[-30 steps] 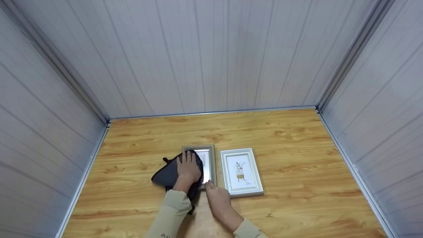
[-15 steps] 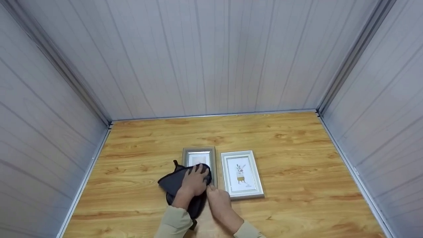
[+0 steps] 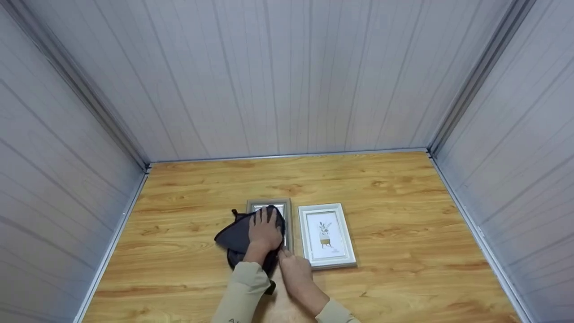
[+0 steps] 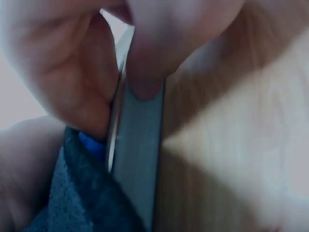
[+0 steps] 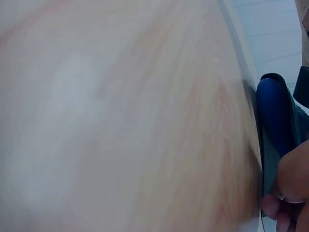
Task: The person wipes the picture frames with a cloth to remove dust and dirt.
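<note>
My left hand (image 3: 264, 233) lies with fingers extended on a dark grey cloth (image 3: 233, 235) with black edging and a small loop. That cloth covers most of a taupe picture frame (image 3: 288, 224) lying flat, so its picture is hidden. At the frame's lower right corner, my right hand (image 3: 298, 273) pinches the edge between thumb and finger. Up close in the left wrist view, a thumb and fingers grip the frame's side (image 4: 137, 150), beside the cloth (image 4: 72, 193). The right wrist view catches the cloth's blue underside (image 5: 273, 111) near the pinching fingers (image 5: 292, 169).
A white picture frame (image 3: 345, 233) with a potted-plant print lies just right of the taupe one. Both rest on a wood-grain surface (image 3: 403, 215). Pale panelled walls (image 3: 287, 89) stand at the back and on both sides.
The left hand with the cloth slid right and toward me over the taupe frame, then back up toward its top. The right hand has kept its hold at the corner.
</note>
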The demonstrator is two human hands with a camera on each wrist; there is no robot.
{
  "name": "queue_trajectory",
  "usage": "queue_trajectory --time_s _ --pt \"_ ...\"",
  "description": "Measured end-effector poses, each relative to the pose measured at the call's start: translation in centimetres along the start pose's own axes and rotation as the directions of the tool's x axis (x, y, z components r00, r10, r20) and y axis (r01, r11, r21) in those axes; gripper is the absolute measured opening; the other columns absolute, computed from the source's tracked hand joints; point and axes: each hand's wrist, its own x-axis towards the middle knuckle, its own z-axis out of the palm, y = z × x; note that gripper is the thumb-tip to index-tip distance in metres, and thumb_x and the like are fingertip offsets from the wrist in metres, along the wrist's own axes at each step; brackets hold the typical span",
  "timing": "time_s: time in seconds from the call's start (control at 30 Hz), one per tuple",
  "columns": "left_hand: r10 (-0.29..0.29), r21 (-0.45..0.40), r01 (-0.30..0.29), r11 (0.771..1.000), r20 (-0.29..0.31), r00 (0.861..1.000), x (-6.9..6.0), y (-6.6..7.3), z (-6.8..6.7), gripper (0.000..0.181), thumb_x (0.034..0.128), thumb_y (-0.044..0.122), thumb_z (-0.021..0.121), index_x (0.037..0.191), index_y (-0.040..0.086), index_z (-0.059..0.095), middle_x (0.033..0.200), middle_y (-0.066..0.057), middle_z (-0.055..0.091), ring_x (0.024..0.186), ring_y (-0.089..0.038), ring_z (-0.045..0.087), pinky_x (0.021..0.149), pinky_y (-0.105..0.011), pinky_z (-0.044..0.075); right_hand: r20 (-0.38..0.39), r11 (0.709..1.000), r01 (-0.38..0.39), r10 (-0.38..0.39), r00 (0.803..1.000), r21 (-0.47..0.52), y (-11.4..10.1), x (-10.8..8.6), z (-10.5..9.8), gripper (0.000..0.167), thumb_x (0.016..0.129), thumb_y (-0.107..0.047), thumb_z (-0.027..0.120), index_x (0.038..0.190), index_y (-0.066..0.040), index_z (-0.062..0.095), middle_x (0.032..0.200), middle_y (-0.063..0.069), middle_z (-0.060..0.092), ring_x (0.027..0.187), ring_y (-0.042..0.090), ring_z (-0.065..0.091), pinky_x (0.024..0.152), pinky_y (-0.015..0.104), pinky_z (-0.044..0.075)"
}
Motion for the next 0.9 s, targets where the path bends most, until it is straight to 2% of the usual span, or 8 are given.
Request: queue_trajectory --time_s 0.13,0.23,0.33,0.47,0.53,0.63,0.8,0.9 --pt "-0.045 -0.001 0.045 0.999 0.0 0.999 -1.7 -0.5 -0.4 0.058 0.1026 0.035 0.041 0.154 0.013 0.026 0.157 -0.02 0.018 0.145 -0.036 0.013 0.115 -0.051 0.01 0.02 0.999 -0.031 0.032 0.999 -0.022 -0.7 0.3 -0.3 0.008 0.08 -0.012 0.061 0.087 -0.014 0.065 0.094 -0.007 0.066 0.043 0.016 0.052 0.034 0.031 0.038" --pt "-0.021 0.003 0.021 1.0 0.022 1.0 -3.5 -0.9 -0.8 0.056 0.1022 0.033 0.043 0.153 0.012 0.031 0.156 -0.02 0.022 0.144 -0.037 0.016 0.114 -0.052 0.013 0.049 0.999 -0.038 0.039 0.998 -0.015 -1.0 0.4 -0.6 0.008 0.081 -0.011 0.061 0.088 -0.013 0.064 0.098 -0.006 0.066 0.043 0.016 0.051 0.034 0.031 0.038" --pt "0.091 -0.047 -0.089 0.995 0.045 0.995 -5.6 -1.4 -1.1 0.049 0.1022 0.028 0.044 0.148 0.012 0.041 0.153 -0.021 0.029 0.142 -0.04 0.022 0.112 -0.054 0.017 0.069 0.999 -0.048 0.048 0.996 -0.001 -0.8 0.5 -0.7 0.01 0.081 -0.01 0.062 0.09 -0.013 0.065 0.103 -0.003 0.068 0.043 0.017 0.052 0.034 0.031 0.038" --pt "0.249 -0.176 -0.234 0.956 0.064 0.967 -7.3 -2.2 -1.4 0.042 0.1022 0.023 0.043 0.141 0.011 0.052 0.151 -0.023 0.034 0.139 -0.043 0.026 0.11 -0.058 0.019 0.091 0.997 -0.07 0.068 0.994 0.013 -0.3 0.5 -0.7 0.014 0.082 -0.01 0.061 0.095 -0.012 0.066 0.11 -0.001 0.069 0.044 0.018 0.053 0.035 0.032 0.04" --pt "0.273 -0.215 -0.252 0.944 0.075 0.959 -7.4 -2.5 -1.5 0.041 0.102 0.022 0.042 0.14 0.011 0.054 0.151 -0.023 0.034 0.14 -0.043 0.025 0.11 -0.058 0.019 0.084 0.998 -0.064 0.062 0.994 0.013 -0.3 0.4 -0.6 0.017 0.083 -0.01 0.06 0.097 -0.012 0.067 0.112 0.0 0.069 0.043 0.018 0.053 0.035 0.032 0.04" --pt "0.28 -0.245 -0.251 0.937 0.095 0.955 -7.3 -2.3 -1.5 0.041 0.102 0.022 0.042 0.14 0.012 0.054 0.152 -0.021 0.032 0.141 -0.042 0.022 0.111 -0.058 0.017 0.041 0.998 -0.048 0.047 0.998 0.03 -0.3 0.1 -0.5 0.015 0.08 -0.008 0.061 0.093 -0.011 0.067 0.11 0.001 0.07 0.042 0.018 0.052 0.034 0.031 0.039" --pt "0.301 -0.236 -0.266 0.935 0.126 0.945 -6.7 -1.9 -1.0 0.043 0.1031 0.023 0.04 0.143 0.013 0.051 0.155 -0.018 0.028 0.143 -0.039 0.018 0.112 -0.056 0.016 -0.028 0.995 -0.047 0.049 0.998 0.083 0.1 -0.3 -0.5 0.009 0.076 -0.004 0.065 0.079 -0.011 0.06 0.1 -0.001 0.072 0.041 0.02 0.053 0.034 0.032 0.039" --pt "0.282 -0.188 -0.259 0.948 0.112 0.953 -6.2 -1.8 -0.8 0.044 0.1035 0.025 0.038 0.146 0.014 0.047 0.156 -0.018 0.025 0.143 -0.038 0.017 0.112 -0.055 0.016 -0.032 0.991 -0.057 0.061 0.998 0.118 0.2 -0.2 -0.4 0.014 0.076 -0.004 0.067 0.075 -0.012 0.055 0.084 -0.001 0.069 0.043 0.022 0.054 0.035 0.034 0.041"
